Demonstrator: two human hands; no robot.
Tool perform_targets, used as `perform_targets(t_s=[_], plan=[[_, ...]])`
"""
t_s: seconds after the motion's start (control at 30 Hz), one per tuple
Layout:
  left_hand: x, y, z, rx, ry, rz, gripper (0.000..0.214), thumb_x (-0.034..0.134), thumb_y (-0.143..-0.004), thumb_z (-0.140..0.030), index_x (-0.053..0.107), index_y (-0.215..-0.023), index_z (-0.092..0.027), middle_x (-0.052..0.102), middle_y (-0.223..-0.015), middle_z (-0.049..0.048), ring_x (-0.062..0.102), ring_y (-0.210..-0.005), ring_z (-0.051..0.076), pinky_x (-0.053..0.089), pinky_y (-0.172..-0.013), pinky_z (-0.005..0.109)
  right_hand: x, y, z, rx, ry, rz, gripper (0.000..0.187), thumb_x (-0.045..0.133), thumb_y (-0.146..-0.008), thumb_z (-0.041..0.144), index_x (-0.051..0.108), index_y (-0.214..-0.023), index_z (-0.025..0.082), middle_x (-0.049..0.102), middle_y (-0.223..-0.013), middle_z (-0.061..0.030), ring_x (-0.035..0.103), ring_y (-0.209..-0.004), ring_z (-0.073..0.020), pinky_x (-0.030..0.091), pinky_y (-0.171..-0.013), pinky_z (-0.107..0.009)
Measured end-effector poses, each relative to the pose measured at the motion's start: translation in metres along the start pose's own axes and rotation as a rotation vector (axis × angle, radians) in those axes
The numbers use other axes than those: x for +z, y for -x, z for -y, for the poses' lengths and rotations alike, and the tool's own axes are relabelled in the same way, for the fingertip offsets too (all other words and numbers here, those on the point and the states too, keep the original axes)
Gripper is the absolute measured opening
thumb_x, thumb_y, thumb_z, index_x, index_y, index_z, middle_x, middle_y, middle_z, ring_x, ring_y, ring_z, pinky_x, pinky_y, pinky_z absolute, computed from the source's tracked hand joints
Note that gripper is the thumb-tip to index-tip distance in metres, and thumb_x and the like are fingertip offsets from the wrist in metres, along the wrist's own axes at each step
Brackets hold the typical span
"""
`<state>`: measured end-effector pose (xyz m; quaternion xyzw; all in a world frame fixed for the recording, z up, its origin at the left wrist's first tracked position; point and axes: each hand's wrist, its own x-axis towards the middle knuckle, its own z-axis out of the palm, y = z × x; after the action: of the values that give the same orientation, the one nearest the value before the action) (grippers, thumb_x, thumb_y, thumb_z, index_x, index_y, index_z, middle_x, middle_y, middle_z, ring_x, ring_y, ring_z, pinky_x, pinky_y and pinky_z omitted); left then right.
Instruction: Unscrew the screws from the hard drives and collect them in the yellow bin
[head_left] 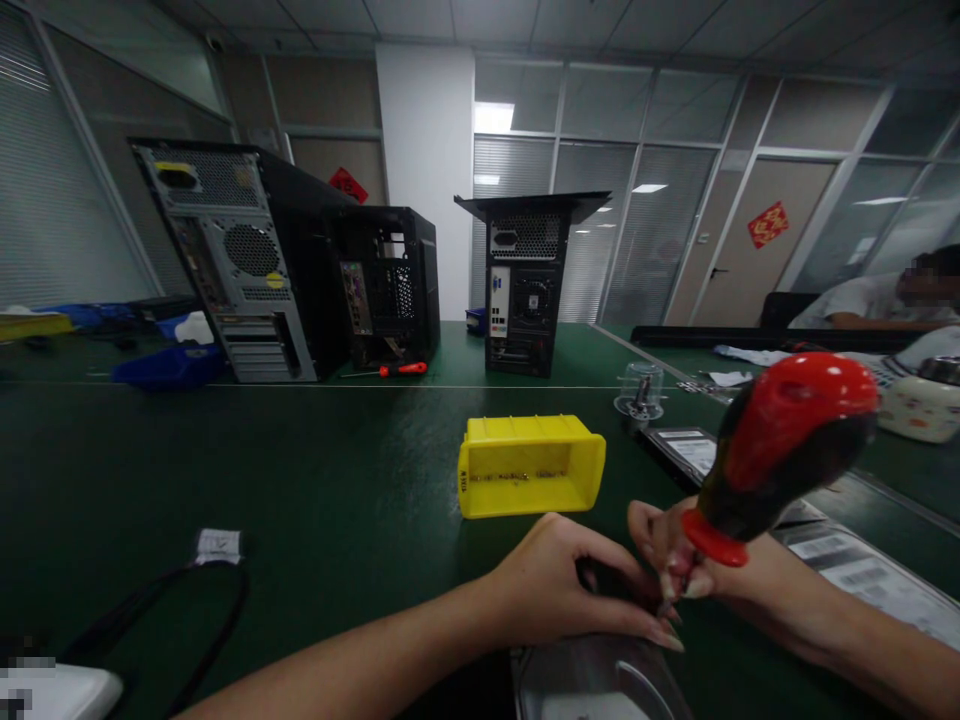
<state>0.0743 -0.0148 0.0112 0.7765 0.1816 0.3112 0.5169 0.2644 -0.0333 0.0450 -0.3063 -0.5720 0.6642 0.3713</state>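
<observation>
Clock's centred on the hard drive (592, 685), 12 = straight ahead. The drive is right at the bottom edge of the view, partly cut off, lying on the green surface (337, 470). Looks like rigid metal: I'd guess hefty for its size, smooth enough to slip, and not something to drop. Best hold is probably by the 2 long sides.

The left hand (559, 590) comes in from 9 o'clock and arches over the far edge, thumb and fingers curved with a gap between. Can't tell if that grip has hold of anything or just steadies the drive.

Right hand (712, 560), about 1 o'clock: grip closed low on a screwdriver (787, 450), fingertips around the shaft just under the red collar. Handle leans up toward 1 o'clock. Chunky and stiff, likely top-heavy when pinched that low. Tip's hidden by fingers.

Further out: more drives (870, 575) at 2, yellow bin (536, 430) just before 12 with bits too small to identify, clear tub (643, 380) at 12, then 3 computer cases (296, 250) from 10 to 12. Way back at 1 to 2, another person (862, 300).
</observation>
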Motion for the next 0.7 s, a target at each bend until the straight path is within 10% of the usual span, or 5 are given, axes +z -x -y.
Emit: perform_targets(t_s=[0.5, 0.7], plan=[[0.002, -0.002, -0.003, 0.069, -0.036, -0.048, 0.020, 0.078, -0.070, -0.018, 0.075, -0.084, -0.005, 0.074, -0.078, 0.0101, 0.065, -0.068, 0.014, 0.047, -0.062, 0.018, -0.005, -0.002, -0.010, -0.140, 0.002, 0.116, 0.008, 0.075, -0.071, 0.024, 0.068, -0.073, 0.020, 0.057, -0.071, 0.0014, 0.054, -0.069, -0.0110, 0.044, -0.062, -0.022], [0.003, -0.002, 0.002, 0.109, -0.062, -0.037, 0.015, 0.076, -0.073, -0.016, 0.074, -0.085, -0.008, 0.074, -0.083, 0.0076, 0.068, -0.079, 0.017, 0.050, -0.073, 0.022, -0.011, 0.006, -0.009, -0.093, -0.105, 0.282, 0.026, 0.068, -0.079, 0.033, 0.068, -0.104, 0.026, 0.070, -0.086, -0.0019, 0.063, -0.083, -0.0126, 0.047, -0.075, -0.024]])
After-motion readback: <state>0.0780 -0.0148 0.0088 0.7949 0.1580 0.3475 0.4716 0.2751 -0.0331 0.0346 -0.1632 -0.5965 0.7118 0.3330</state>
